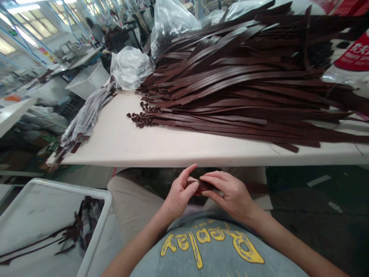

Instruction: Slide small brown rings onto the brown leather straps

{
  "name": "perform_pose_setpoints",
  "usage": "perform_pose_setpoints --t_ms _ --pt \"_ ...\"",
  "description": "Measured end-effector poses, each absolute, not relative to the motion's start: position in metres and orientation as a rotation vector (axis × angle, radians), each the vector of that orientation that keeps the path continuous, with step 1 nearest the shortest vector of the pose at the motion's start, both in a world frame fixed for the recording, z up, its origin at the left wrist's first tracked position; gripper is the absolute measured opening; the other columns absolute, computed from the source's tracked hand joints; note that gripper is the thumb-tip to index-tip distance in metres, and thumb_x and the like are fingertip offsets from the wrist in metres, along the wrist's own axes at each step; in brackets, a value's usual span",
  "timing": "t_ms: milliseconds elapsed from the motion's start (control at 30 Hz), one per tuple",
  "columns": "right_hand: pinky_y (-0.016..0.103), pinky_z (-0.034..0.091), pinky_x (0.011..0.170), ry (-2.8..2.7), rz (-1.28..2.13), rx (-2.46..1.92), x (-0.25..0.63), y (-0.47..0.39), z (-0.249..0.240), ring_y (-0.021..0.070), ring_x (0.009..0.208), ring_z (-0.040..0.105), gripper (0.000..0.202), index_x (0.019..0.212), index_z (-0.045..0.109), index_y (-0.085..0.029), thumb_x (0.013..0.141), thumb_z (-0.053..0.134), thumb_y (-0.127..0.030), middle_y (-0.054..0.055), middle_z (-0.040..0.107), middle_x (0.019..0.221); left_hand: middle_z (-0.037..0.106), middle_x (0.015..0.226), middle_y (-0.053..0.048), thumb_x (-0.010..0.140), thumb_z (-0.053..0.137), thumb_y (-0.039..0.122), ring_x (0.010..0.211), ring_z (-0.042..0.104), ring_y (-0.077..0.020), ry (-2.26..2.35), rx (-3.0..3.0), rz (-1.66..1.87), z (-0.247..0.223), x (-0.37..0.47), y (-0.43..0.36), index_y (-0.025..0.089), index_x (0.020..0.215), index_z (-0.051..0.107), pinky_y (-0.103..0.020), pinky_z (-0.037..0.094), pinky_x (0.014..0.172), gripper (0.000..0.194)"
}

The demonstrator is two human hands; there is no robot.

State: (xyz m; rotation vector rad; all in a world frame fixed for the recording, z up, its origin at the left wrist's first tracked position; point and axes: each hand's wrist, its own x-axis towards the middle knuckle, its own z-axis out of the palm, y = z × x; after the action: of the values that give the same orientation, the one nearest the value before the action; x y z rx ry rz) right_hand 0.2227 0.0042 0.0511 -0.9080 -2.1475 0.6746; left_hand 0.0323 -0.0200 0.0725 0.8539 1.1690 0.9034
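Observation:
Just off the table's front edge, over my lap, a dark brown leather-like strap (205, 186) runs between my two hands. My left hand (179, 193) pinches one end of it between thumb and fingers, with the index finger stretched outward. Fingers and thumb of my right hand (230, 194) close on the same strap from the other side. Most of this strap is hidden by the hands. Beyond them, a large pile of dark brown straps (230, 82) lies across the table, with small dark loops (144, 117) at the near left ends.
The cream table (121, 142) spans the view. At its left end hangs a bundle of straps in greyish wrapping (89, 111). Clear plastic bags (131, 67) sit behind. A white bin (108, 204) with strap pieces stands at lower left. A red-labelled container (356, 54) is at right.

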Motion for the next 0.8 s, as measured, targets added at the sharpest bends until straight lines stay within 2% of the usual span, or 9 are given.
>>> perform_pose_setpoints --t_ms 167,300,400,500,633,733,800 --pt "0.034 0.053 0.071 -2.039 0.827 -0.887 0.204 0.011 0.041 0.0209 0.082 0.064 0.023 0.11 0.068 -0.021 0.102 0.055 -0.038 0.005 0.068 0.091 0.065 0.086 -0.001 0.087 0.061 0.032 0.078 0.057 -0.011 1.193 0.919 0.906 0.071 0.023 -0.022 0.018 0.145 0.04 -0.024 0.048 0.077 0.064" --pt "0.033 0.05 0.069 -2.101 0.746 -0.886 0.207 0.011 0.039 0.0205 0.078 0.062 0.02 0.108 0.068 -0.017 0.101 0.058 -0.032 0.005 0.067 0.088 0.069 0.096 -0.004 0.088 0.06 0.031 0.088 0.06 -0.0132 1.155 0.963 0.853 0.07 0.014 -0.026 0.02 0.148 0.036 -0.027 0.049 0.086 0.065" --pt "0.032 0.048 0.065 -2.199 0.617 -0.875 0.207 0.008 0.04 0.0207 0.075 0.061 0.021 0.105 0.068 -0.014 0.103 0.053 -0.029 0.006 0.065 0.084 0.07 0.092 -0.002 0.088 0.061 0.031 0.085 0.061 -0.0119 1.176 0.987 0.858 0.066 0.012 -0.028 0.021 0.147 0.038 -0.025 0.048 0.083 0.064" --pt "0.032 0.044 0.062 -2.235 0.55 -0.846 0.207 0.007 0.044 0.0198 0.07 0.058 0.023 0.098 0.069 -0.014 0.104 0.051 -0.027 0.005 0.063 0.079 0.07 0.088 -0.002 0.087 0.063 0.032 0.081 0.063 -0.0113 1.156 0.999 0.864 0.064 0.011 -0.027 0.019 0.14 0.047 -0.024 0.05 0.079 0.057" --pt "0.031 0.041 0.06 -2.255 0.556 -0.812 0.212 0.009 0.049 0.0185 0.068 0.055 0.022 0.095 0.069 -0.015 0.104 0.051 -0.025 0.004 0.06 0.076 0.075 0.097 -0.006 0.09 0.06 0.035 0.089 0.068 -0.0157 1.248 1.325 0.744 0.066 0.004 -0.021 0.018 0.117 0.065 -0.03 0.055 0.086 0.033" --pt "0.03 0.041 0.059 -2.276 0.544 -0.767 0.216 0.011 0.05 0.0173 0.067 0.055 0.02 0.098 0.068 -0.016 0.104 0.051 -0.023 0.003 0.06 0.076 0.076 0.103 -0.007 0.092 0.059 0.036 0.094 0.069 -0.0186 1.315 1.856 0.61 0.065 -0.001 -0.017 0.019 0.115 0.068 -0.031 0.054 0.088 0.03" --pt "0.029 0.042 0.057 -2.301 0.526 -0.735 0.218 0.012 0.049 0.0164 0.065 0.057 0.022 0.099 0.068 -0.017 0.105 0.048 -0.024 0.002 0.061 0.075 0.076 0.102 -0.008 0.093 0.056 0.038 0.092 0.069 -0.0193 1.308 2.133 0.485 0.061 -0.003 -0.016 0.017 0.113 0.068 -0.031 0.054 0.084 0.032"
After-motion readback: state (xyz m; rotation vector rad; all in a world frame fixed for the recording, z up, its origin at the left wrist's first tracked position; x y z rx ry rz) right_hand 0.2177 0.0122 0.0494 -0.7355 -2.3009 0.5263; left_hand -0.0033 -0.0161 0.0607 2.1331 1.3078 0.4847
